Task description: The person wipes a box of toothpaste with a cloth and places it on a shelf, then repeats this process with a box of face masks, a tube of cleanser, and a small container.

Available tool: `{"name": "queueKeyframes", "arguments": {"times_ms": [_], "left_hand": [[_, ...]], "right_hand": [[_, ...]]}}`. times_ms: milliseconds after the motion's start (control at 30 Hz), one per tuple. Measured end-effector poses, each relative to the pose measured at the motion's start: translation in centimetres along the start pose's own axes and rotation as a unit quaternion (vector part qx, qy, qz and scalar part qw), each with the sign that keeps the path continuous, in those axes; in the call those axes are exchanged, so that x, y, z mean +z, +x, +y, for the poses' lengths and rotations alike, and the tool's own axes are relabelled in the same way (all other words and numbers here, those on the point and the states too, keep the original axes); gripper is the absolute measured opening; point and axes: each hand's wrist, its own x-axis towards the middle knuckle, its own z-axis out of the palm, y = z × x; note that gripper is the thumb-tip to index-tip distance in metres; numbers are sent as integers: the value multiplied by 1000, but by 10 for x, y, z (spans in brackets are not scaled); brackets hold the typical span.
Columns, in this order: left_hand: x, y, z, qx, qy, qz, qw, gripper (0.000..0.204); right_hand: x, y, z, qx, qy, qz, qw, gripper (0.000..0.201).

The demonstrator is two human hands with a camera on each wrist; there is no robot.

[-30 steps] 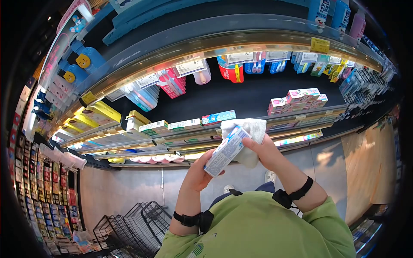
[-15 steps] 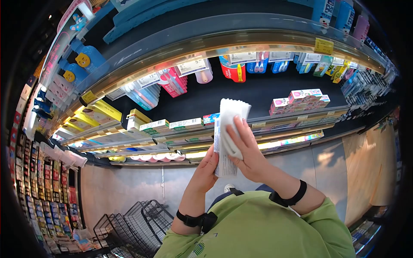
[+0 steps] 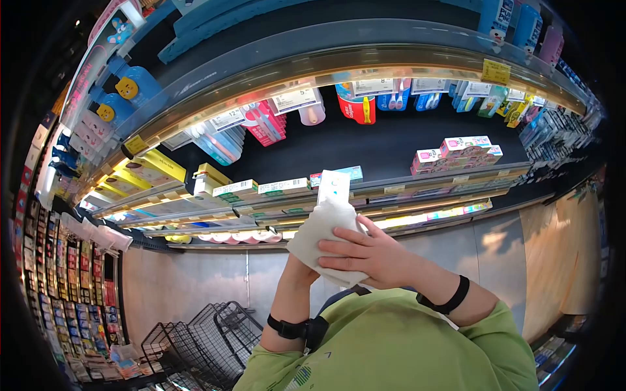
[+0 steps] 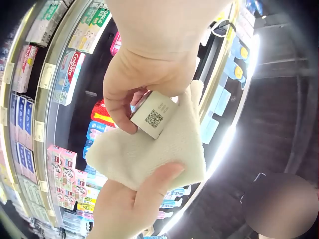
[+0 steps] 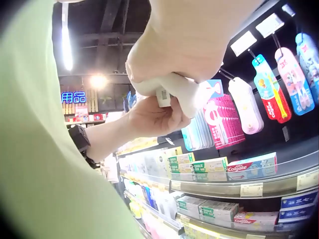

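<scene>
"Fingers (image 4: pixel 119 115) first! Curled round the white box (image 3: pixel 335 186), on the left hand (image 4: pixel 149 77), with one printed end poking out of the grip."

"And over at right?"

"Holding the white cloth (image 3: pixel 310 238) with the right hand (image 3: pixel 375 257): four fingers laid across the top, thumb on the underside."

"So, where exactly to find the box?"

"Mostly under the cloth, just beside those right fingers, far end jutting out past the fingertips."

"Any writing?"

"QR code on the end by the left fingers, small print alongside, too tiny to read!"

"Now out to the shelf (image 5: pixel 214 187)!"

"Colgate on a blue-and-red carton (image 5: pixel 251 167), what looks like DARLIE on the green-marked cartons (image 5: pixel 209 169) next to it."

"Higher up?"

"Colgate, this time on a hanging toothbrush pack (image 5: pixel 271 89). Figures 12 and 5 on price cards (image 3: pixel 295 100)."

"And deep in the background?"

"Glowing blue sign (image 5: pixel 73 97), reading 用品!"
</scene>
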Motion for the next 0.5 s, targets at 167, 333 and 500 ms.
{"name": "queueKeyframes", "arguments": {"times_ms": [167, 333, 500], "left_hand": [[4, -1, -2, -17, 15, 33, 999, 46], [-20, 4, -4, -98, -107, -148, 978, 47], [-11, 13, -3, -101, -212, 69, 970, 50]], "right_hand": [[-4, -5, 4, 21, 13, 16, 1000, 69], [1, -15, 50, 214, 13, 132, 968, 54], [-3, -13, 37, 210, 136, 275, 928, 58]]}}
